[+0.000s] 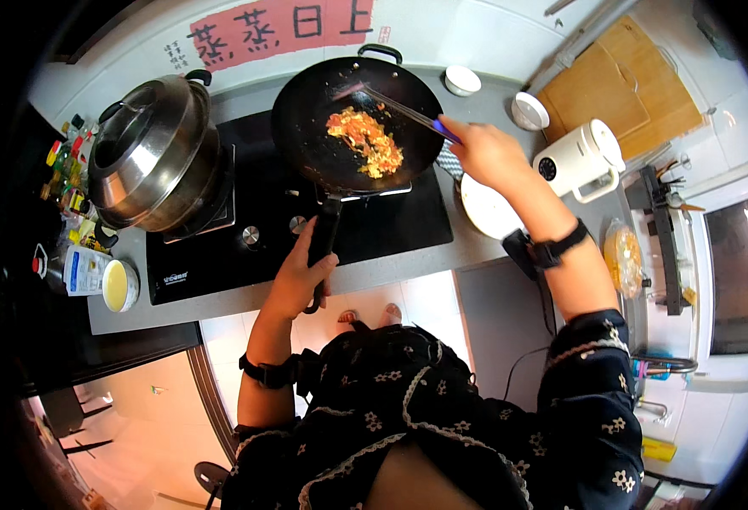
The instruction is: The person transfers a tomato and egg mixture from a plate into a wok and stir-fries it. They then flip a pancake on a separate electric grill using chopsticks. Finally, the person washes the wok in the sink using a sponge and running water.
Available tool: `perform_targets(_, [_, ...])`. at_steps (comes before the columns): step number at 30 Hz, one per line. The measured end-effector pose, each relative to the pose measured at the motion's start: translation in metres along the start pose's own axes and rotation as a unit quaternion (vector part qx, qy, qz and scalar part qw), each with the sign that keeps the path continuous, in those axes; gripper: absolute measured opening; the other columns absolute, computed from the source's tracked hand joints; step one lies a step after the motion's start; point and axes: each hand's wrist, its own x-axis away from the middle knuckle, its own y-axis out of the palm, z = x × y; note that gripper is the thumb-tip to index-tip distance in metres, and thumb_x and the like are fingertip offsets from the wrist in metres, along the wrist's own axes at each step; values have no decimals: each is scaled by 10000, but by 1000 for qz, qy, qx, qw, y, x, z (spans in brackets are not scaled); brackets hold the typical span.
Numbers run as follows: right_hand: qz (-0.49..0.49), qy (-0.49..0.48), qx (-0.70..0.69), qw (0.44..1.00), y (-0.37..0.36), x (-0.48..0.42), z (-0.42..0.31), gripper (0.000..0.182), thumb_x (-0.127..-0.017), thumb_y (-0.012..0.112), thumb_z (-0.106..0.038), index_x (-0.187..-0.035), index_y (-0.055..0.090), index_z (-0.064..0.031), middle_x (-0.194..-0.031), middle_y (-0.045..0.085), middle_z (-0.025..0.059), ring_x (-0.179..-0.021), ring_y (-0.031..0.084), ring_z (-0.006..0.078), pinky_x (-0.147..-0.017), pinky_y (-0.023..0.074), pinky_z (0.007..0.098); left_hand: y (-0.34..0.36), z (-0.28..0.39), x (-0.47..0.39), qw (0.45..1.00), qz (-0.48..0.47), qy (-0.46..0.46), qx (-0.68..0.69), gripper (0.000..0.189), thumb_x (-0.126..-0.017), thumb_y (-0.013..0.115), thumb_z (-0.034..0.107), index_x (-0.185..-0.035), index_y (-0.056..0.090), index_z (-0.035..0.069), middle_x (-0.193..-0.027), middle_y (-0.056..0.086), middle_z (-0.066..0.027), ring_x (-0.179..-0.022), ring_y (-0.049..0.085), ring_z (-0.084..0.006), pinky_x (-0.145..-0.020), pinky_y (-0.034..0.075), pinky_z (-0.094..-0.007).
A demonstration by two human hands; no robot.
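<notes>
My left hand (pixel 302 275) is closed around the black handle (pixel 326 233) of a dark wok (pixel 297 137), which sits over the right side of a black glass cooktop (pixel 383 233). In the wok lies a small heap of cooked food (pixel 367 143), yellow and orange-red, looking like scrambled egg with tomato. My right hand (pixel 485 150) grips the purple-blue handle end of a spatula (pixel 405 111). Its blade rests toward the wok's far side, just beyond the food. Under my right forearm a white plate (pixel 485 207) with some residue lies on the grey counter.
A large lidded steel steamer pot (pixel 157 156) stands on the left burner. Bottles (pixel 67 162) and a bowl with yellow contents (pixel 120 285) are further left. Two white bowls (pixel 463 81), (pixel 529 111), a white jug-shaped appliance (pixel 578 159) and wooden cutting boards (pixel 622 89) stand at right.
</notes>
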Motion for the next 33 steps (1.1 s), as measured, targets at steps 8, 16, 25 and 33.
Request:
perform_targets(8, [-96,3,32,995,-25,4,4,387,-854,552,-182,-1240,575,-171,-1045,648,165,-948,624,329,-799,506,426,-7,-14,-16,945,-52,-97,309,569,-882,554,174,-1387,340,23,-846,551,-89,-564,544,-150,-456,519,-313])
perform_targets(16, [-29,84,-17,996,-28,23,4,404,-851,588,-175,-1253,557,-158,-980,650,191,-894,622,364,-765,498,441,-9,-26,-47,702,-324,-175,610,155,-889,468,65,-1043,465,44,-635,407,-10,-446,399,-80,-366,353,-232])
perform_targets(25, [3,79,48,996,3,3,-26,402,-863,536,-156,-1265,540,-140,-897,655,147,-825,650,313,-687,525,433,-11,-32,-39,795,-282,-166,510,214,-856,523,67,-1062,466,75,-607,386,1,-388,360,-71,-326,315,-231])
perform_targets(33, [-104,120,35,987,-78,89,-11,333,-833,578,-146,-1164,616,-140,-906,660,162,-857,636,336,-722,510,431,-24,-33,-39,799,-287,-155,505,230,-839,535,73,-1061,476,73,-613,427,-2,-392,373,-73,-337,335,-232])
